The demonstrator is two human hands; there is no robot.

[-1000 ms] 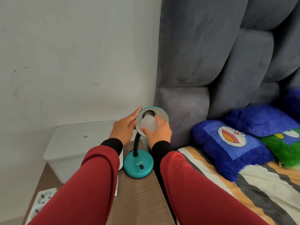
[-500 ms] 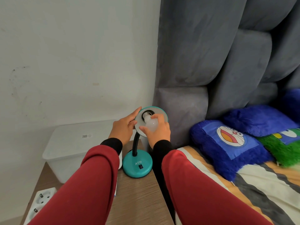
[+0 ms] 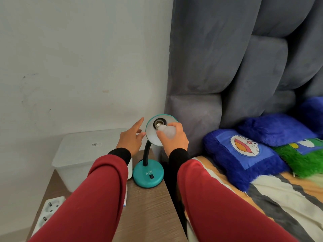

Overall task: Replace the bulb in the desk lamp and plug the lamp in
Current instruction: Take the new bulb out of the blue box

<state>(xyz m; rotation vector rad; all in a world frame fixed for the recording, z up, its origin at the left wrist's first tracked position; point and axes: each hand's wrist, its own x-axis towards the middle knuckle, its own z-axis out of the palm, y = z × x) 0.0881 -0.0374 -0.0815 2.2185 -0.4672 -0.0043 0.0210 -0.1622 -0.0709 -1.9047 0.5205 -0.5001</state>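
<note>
Fingers of the right hand wrap the bulb, its screw base at the socket inside the lamp shade, apparently to turn it. The left hand hangs spread, empty, just beside the shade rim, likely ready to steady it.

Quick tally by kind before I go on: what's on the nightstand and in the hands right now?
Desk lamp: 1
Bulb, held in the right hand at the lamp's socket: 1
White plastic box: 1
Power strip: 1
Total: 4
The left hand is open beside the shade, holding nothing. Something partly hidden under the left sleeve isn't counted.
</note>
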